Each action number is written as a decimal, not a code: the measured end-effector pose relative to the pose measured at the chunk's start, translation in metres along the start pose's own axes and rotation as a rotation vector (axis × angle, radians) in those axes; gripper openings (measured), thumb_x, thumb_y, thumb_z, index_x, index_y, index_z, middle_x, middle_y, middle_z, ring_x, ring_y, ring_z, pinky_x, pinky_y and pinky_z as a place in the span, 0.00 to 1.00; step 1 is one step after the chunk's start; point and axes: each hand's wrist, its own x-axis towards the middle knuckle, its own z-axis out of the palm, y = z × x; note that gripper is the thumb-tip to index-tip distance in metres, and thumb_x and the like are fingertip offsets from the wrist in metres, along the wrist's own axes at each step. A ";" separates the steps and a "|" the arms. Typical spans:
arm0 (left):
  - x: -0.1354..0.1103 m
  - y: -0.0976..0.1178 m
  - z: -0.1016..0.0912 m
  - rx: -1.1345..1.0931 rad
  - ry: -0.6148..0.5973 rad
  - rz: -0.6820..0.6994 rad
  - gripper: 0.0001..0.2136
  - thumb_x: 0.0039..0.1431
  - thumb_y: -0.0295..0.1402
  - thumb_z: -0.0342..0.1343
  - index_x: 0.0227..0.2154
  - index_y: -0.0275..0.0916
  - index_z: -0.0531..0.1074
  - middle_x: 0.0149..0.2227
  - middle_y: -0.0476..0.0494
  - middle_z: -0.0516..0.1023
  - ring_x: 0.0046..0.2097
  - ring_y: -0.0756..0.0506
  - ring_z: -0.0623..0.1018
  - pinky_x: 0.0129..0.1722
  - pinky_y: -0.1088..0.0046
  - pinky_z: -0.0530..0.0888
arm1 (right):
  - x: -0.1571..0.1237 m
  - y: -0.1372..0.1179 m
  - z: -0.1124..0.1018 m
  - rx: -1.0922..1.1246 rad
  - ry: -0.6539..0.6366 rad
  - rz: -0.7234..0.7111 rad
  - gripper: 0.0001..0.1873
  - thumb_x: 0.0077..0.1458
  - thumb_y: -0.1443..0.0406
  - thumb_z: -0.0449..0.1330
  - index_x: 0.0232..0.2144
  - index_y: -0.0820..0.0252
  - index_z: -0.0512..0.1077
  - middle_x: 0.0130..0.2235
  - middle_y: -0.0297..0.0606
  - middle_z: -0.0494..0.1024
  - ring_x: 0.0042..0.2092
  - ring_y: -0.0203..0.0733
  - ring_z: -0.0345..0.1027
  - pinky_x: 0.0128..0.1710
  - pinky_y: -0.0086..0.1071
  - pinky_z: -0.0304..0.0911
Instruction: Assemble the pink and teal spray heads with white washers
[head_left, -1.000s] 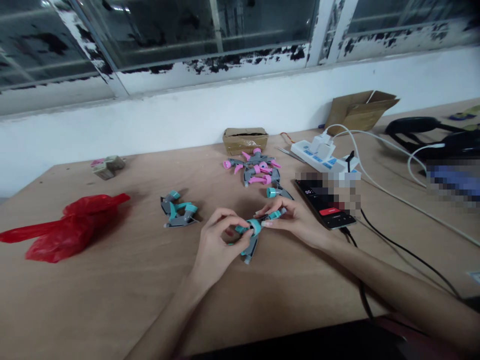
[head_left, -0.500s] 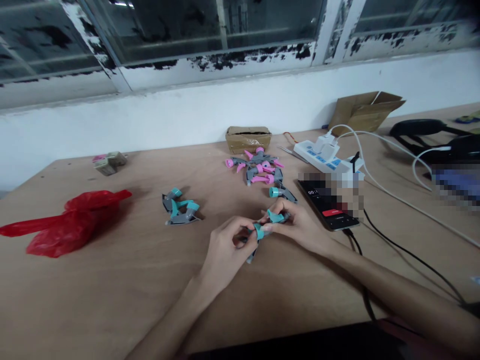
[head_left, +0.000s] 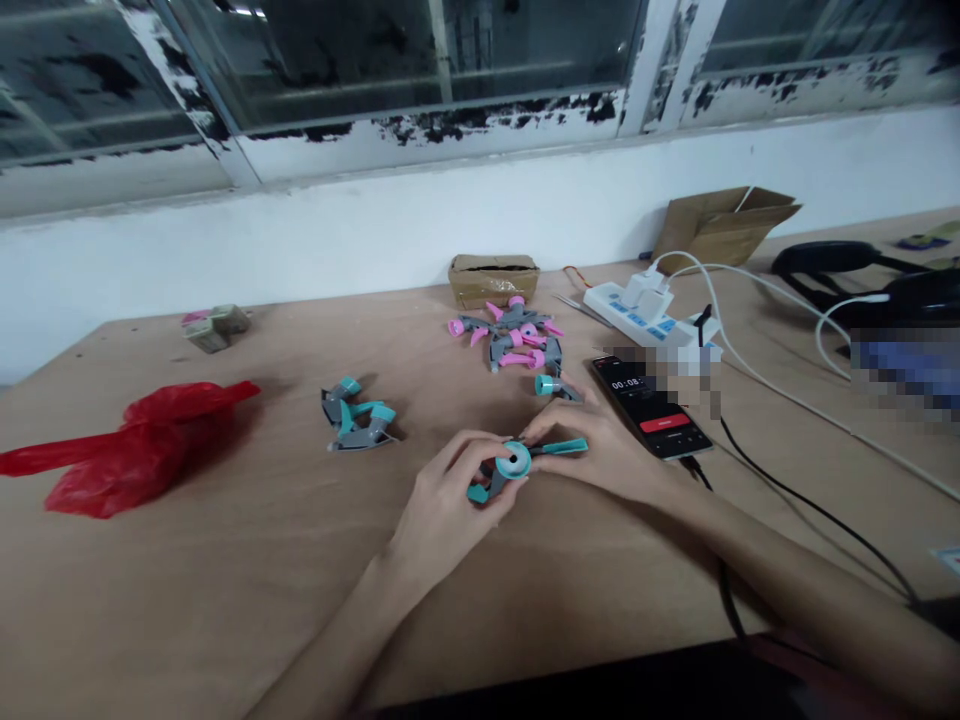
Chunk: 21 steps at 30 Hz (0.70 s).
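Held between both hands above the front middle of the counter [head_left: 262, 570]: teal-and-gray sprayer head [head_left: 496, 483].
Turned with mouth of collar [head_left: 517, 473] facing up, dark hole at center. Clamped at collar by thumb and fingers of left hand [head_left: 450, 500]; gripped from other side by right hand [head_left: 600, 455], with teal lever [head_left: 566, 447] jutting out along its thumb. One piece or two in grip: cannot tell. Just beyond right hand: single teal-capped sprayer head [head_left: 546, 385], partly hidden. Farther back: pink-and-gray sprayer heads [head_left: 517, 360], heaped before small cardboard box [head_left: 493, 285]. To left: teal-and-gray cluster [head_left: 367, 436], then red plastic bag [head_left: 150, 450]. To right: phone [head_left: 652, 405], timer lit; behind it, white power strip [head_left: 611, 303] with plugs.
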 end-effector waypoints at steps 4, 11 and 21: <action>-0.001 -0.004 0.001 0.062 0.052 -0.032 0.09 0.51 0.31 0.60 0.35 0.40 0.67 0.34 0.48 0.74 0.31 0.51 0.75 0.31 0.75 0.75 | -0.003 -0.005 -0.003 -0.150 0.055 -0.143 0.13 0.52 0.61 0.61 0.41 0.53 0.67 0.41 0.35 0.77 0.45 0.42 0.70 0.58 0.49 0.47; -0.003 -0.004 0.005 0.069 0.062 -0.062 0.14 0.48 0.30 0.61 0.36 0.41 0.64 0.35 0.48 0.75 0.36 0.48 0.76 0.36 0.71 0.74 | -0.005 -0.007 -0.001 -0.296 -0.049 -0.335 0.07 0.57 0.67 0.54 0.36 0.53 0.72 0.41 0.37 0.74 0.44 0.40 0.68 0.56 0.50 0.52; -0.003 -0.001 0.007 -0.054 0.069 -0.152 0.11 0.49 0.30 0.60 0.32 0.41 0.62 0.34 0.48 0.74 0.37 0.47 0.77 0.36 0.69 0.74 | -0.006 -0.006 0.003 -0.245 -0.062 -0.271 0.08 0.58 0.64 0.55 0.39 0.52 0.72 0.42 0.37 0.74 0.47 0.40 0.66 0.56 0.49 0.53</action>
